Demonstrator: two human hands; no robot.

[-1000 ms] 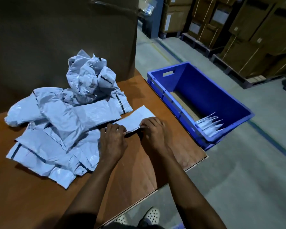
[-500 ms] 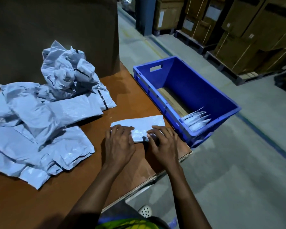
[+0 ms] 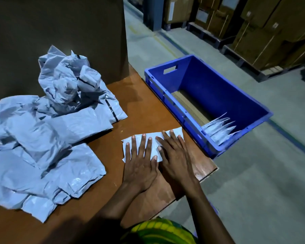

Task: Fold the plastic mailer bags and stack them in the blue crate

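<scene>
This is a warehouse packing station. From 12 to 2 o'clock, brown cardboard cartons (image 3: 264, 32) stand stacked high on dark pallets (image 3: 239, 60). They line an aisle of bare grey concrete floor (image 3: 271, 182) marked with a painted blue line (image 3: 289, 136). A dark blue column (image 3: 152, 13) rises at 12 o'clock. Nearer, a plain wooden table (image 3: 148, 111) carries a heap of grey plastic mailer bags (image 3: 51, 134) at 9 o'clock. A large brown box (image 3: 60, 32) stands behind them at 11, and a blue crate (image 3: 218, 81) sits beside the table at 2 o'clock.
</scene>
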